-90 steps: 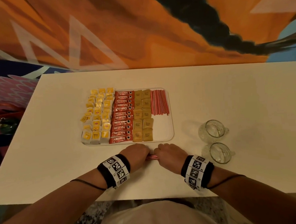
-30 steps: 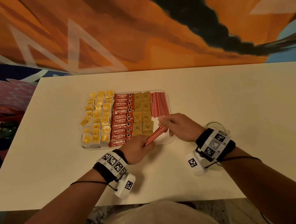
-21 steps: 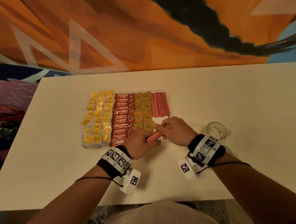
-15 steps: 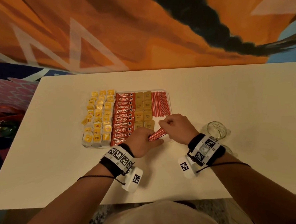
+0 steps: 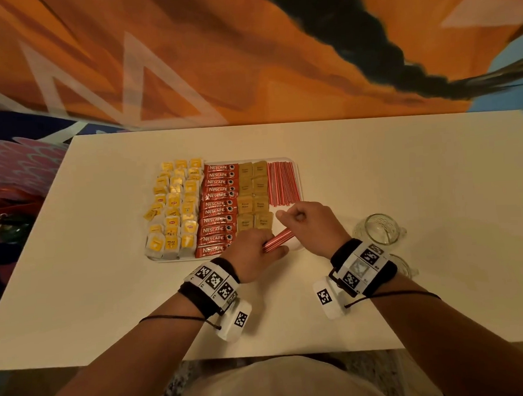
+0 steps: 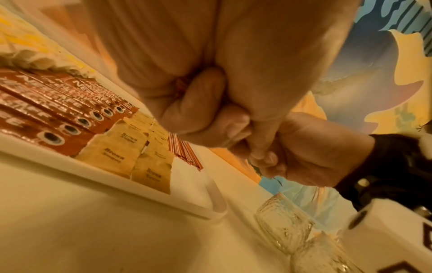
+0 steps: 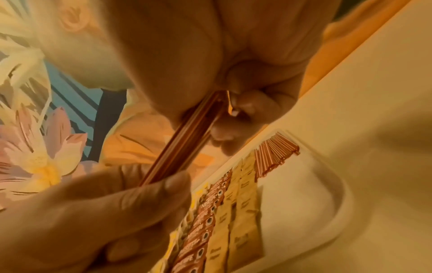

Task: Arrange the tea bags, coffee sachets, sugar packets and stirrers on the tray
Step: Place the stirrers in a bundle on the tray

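Both hands are closed on one bundle of red stirrers, held slanted just above the near right corner of the tray. The left hand wraps the lower, nearer end in a curled fist; the right hand curls its fingers and thumb round the upper, farther end. Gripping at both ends appears meant to keep the thin sticks squared and level as a set. The bundle hangs over the one bare patch of the tray, directly in front of the laid stirrers already lined up along the right side; that gap is judged the intended resting place. Leftward, the tray carries two columns of brown sugar packets, then a column of red coffee sachets, then yellow tea bags at the left side, some overhanging the rim. Each kind keeps its own column, evidently for sorting. Two glass cups stand on the table, right of the tray and well apart from it.
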The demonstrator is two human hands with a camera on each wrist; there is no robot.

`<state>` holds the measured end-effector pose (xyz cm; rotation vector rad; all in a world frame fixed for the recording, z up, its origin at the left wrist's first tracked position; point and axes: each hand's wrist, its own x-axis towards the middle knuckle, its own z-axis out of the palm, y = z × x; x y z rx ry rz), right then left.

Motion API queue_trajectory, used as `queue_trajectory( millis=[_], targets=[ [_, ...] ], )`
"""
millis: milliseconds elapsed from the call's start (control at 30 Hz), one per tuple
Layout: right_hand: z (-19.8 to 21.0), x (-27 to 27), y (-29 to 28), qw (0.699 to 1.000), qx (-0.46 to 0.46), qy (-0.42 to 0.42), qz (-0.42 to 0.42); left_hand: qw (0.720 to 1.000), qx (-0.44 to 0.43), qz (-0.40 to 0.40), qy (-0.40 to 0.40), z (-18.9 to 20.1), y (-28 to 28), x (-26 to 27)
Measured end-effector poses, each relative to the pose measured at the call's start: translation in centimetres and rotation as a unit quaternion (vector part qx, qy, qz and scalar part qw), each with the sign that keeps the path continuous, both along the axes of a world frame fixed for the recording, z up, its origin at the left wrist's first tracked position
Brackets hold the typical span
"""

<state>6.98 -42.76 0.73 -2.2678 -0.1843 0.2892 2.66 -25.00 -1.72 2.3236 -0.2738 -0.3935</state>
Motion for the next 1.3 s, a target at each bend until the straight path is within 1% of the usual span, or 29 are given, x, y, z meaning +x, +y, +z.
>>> queue_trajectory(
  millis=[67, 133, 200, 267, 300, 367, 433, 467, 533, 633, 733, 833, 867, 933, 1000, 1100, 1200, 1300],
  targets=[
    [0.0, -0.4, 0.2, 0.999, -0.015, 0.014, 0.026, 1.000, 0.003, -0.006, -0.006, -0.1, 0.2, 0.0],
    [-0.2, -0.9, 0.3, 0.999, 0.000, 0.020, 0.029, 1.000, -0.004, -0.011, -0.007, -0.4, 0.3, 0.1],
    [-0.4, -0.9, 0.2, 0.999, 0.020, 0.019, 0.018, 0.999, -0.031, -0.010, -0.004, -0.5, 0.5, 0.0],
    [-0.6, -0.8, 0.0, 0.999, 0.033, 0.007, 0.010, 0.997, -0.078, -0.002, 0.009, -0.4, 0.5, -0.1],
    [-0.7, -0.7, -0.2, 0.999, 0.042, -0.003, 0.003, 0.993, -0.111, 0.016, 0.025, -0.1, 0.6, -0.1],
    [-0.8, -0.6, -0.4, 0.997, 0.070, -0.021, -0.016, 0.979, -0.172, 0.083, 0.072, 0.7, 0.7, 0.0],
    [-0.7, -0.7, -0.3, 0.994, 0.096, -0.047, -0.031, 0.961, -0.193, 0.154, 0.122, 1.5, 0.7, 0.2],
    [-0.7, -0.9, -0.1, 0.992, 0.107, -0.059, -0.035, 0.954, -0.195, 0.183, 0.137, 1.7, 0.6, 0.4],
    [-0.7, -1.5, 0.5, 0.989, 0.124, -0.070, -0.036, 0.951, -0.177, 0.218, 0.128, 2.1, 0.0, 0.6],
    [-1.0, -2.4, 1.2, 0.990, 0.126, -0.054, -0.020, 0.965, -0.120, 0.227, 0.060, 1.8, -0.1, 1.2],
    [-1.1, -2.9, 0.6, 0.992, 0.104, 0.008, 0.066, 0.980, -0.073, 0.182, 0.015, 1.4, 1.3, 1.9],
    [-1.3, -3.1, -0.5, 0.982, 0.080, 0.078, 0.153, 0.995, -0.009, 0.097, -0.027, 1.3, 2.3, 2.4],
    [-1.3, -3.1, -0.8, 0.978, 0.068, 0.088, 0.177, 0.997, 0.007, 0.066, -0.035, 1.4, 2.4, 2.6],
    [-1.0, -3.0, -1.0, 0.970, 0.051, 0.100, 0.215, 1.000, 0.006, 0.013, -0.022, 1.4, 2.3, 3.0],
    [-0.5, -2.8, -0.9, 0.961, 0.053, 0.129, 0.239, 0.999, -0.002, -0.032, -0.005, 1.6, 2.1, 3.3],
    [0.3, -2.4, -0.5, 0.947, 0.057, 0.168, 0.268, 0.996, 0.028, -0.086, -0.017, 1.9, 1.5, 3.9],
    [0.6, -1.8, -0.1, 0.943, 0.063, 0.195, 0.262, 0.990, 0.068, -0.123, -0.028, 2.4, 0.7, 4.8],
    [0.2, -1.6, 0.4, 0.945, 0.059, 0.210, 0.243, 0.987, 0.080, -0.130, -0.046, 2.5, 0.2, 5.5]
  ],
)
